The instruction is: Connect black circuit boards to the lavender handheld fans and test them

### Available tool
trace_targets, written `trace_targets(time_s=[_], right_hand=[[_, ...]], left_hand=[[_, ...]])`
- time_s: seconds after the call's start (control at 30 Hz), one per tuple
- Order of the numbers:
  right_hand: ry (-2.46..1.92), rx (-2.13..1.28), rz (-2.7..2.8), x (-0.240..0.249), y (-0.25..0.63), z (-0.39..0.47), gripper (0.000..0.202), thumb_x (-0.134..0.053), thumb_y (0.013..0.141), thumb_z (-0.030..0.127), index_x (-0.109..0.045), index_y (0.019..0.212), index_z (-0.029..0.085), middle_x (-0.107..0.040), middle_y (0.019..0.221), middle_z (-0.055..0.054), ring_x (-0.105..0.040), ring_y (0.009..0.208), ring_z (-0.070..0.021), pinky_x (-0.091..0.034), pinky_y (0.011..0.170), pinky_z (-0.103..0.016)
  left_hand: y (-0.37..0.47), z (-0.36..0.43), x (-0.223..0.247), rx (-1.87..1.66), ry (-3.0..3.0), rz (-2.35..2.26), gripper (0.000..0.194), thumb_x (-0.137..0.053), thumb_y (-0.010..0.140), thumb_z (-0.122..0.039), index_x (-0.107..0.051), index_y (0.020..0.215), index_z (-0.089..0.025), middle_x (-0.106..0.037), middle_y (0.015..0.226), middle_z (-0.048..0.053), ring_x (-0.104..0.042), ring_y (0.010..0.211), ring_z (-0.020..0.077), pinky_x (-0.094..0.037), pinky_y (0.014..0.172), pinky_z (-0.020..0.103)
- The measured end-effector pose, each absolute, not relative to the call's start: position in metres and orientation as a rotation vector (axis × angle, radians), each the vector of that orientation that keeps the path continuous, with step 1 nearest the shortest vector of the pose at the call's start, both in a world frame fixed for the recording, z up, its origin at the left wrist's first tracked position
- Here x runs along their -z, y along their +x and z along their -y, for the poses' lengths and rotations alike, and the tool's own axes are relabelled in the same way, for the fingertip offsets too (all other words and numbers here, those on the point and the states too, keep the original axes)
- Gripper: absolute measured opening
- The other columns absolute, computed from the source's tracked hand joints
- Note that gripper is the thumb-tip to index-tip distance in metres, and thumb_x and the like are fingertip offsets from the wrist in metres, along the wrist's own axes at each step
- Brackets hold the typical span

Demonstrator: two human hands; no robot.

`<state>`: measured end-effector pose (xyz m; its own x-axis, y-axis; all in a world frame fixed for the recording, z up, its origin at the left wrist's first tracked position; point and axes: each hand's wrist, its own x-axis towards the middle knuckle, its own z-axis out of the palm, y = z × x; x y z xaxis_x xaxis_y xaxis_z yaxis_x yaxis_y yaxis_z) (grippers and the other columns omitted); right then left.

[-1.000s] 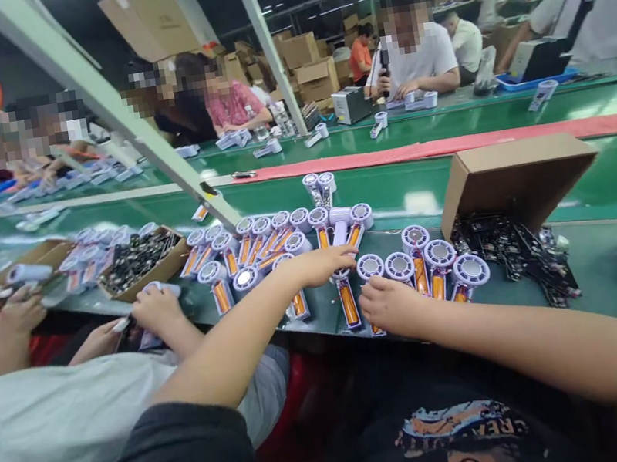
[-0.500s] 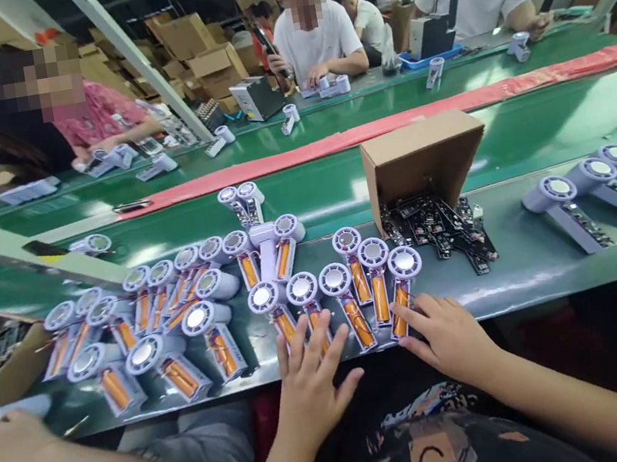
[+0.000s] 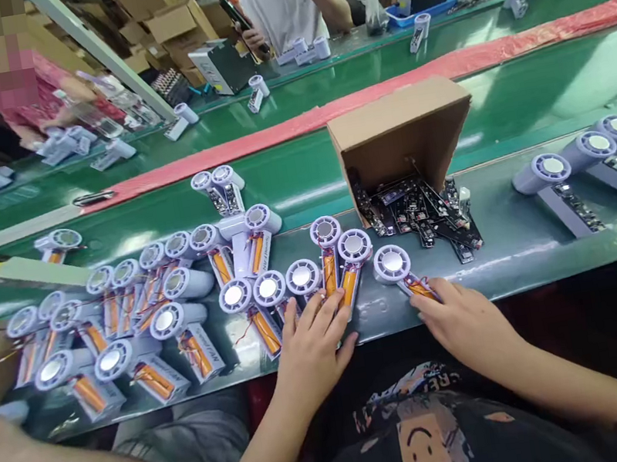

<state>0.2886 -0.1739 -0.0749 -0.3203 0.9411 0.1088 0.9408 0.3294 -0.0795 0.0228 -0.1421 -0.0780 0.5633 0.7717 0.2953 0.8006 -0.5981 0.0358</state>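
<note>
My right hand has its fingers wrapped round the handle of a lilac fan, whose orange battery shows in the open handle. My left hand lies spread over the handles of several like fans, among them one with a round head just beyond the fingertips. Left of it lies a fan with an orange battery and loose red wires. Two more fans stand between my hands, their heads close together.
A tipped cardboard box spills black circuit boards behind my right hand. Fans with boards lie at the right. Many fans crowd the left, near a neighbouring person's arm. People sit across the green belt.
My right hand has closed round a fan and moved it right, apart from the others. My left hand has shifted slightly over its fans. The view has tilted down and moved.
</note>
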Motion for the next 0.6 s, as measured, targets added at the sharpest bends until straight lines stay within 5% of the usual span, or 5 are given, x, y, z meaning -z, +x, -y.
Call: trace_targets(time_s=[0.13, 0.33, 0.47, 0.6], right_hand=[[-1.549, 0.071, 2.475, 0.086, 0.332, 0.175, 0.037, -0.053, 0.091, 0.01, -0.067, 0.12, 0.028, -0.068, 0.112, -0.01, -0.063, 0.09, -0.0228, -0.045, 0.077, -0.035], [-1.451, 0.001, 2.459, 0.08, 0.363, 0.166, 0.036, -0.05, 0.096, 0.013, -0.061, 0.127, 0.028, -0.071, 0.116, -0.004, -0.061, 0.102, -0.0218, -0.044, 0.086, -0.037], [-1.589, -0.064, 2.217, 0.065, 0.366, 0.15, 0.039, -0.056, 0.094, 0.028, -0.057, 0.132, 0.024, -0.064, 0.13, -0.01, -0.059, 0.117, -0.0261, -0.044, 0.094, -0.041], [-2.159, -0.236, 1.834, 0.06, 0.382, 0.122, 0.024, -0.061, 0.088, 0.04, -0.067, 0.102, 0.021, -0.069, 0.092, -0.008, -0.064, 0.085, -0.0251, -0.045, 0.071, -0.036]], left_hand=[[0.027, 0.151, 0.076, 0.622, -2.662, 1.34, 0.027, -0.063, 0.091, -0.03, -0.067, 0.116, -0.02, -0.069, 0.131, 0.01, -0.053, 0.133, 0.0306, -0.015, 0.124, 0.05], [0.085, 0.16, 0.069, 0.916, -2.721, 1.082, 0.031, -0.064, 0.091, -0.034, -0.065, 0.121, -0.025, -0.07, 0.128, 0.006, -0.024, 0.153, 0.025, 0.001, 0.126, 0.049], [0.12, 0.144, 0.067, 0.584, -2.829, 1.01, 0.039, -0.062, 0.092, -0.035, -0.062, 0.129, -0.021, -0.063, 0.139, 0.008, -0.053, 0.131, 0.0311, -0.028, 0.118, 0.049], [0.126, 0.128, 0.065, 0.49, -2.797, 0.97, 0.032, -0.059, 0.092, -0.016, -0.064, 0.124, -0.02, -0.067, 0.133, 0.007, -0.061, 0.117, 0.0312, -0.048, 0.093, 0.043]])
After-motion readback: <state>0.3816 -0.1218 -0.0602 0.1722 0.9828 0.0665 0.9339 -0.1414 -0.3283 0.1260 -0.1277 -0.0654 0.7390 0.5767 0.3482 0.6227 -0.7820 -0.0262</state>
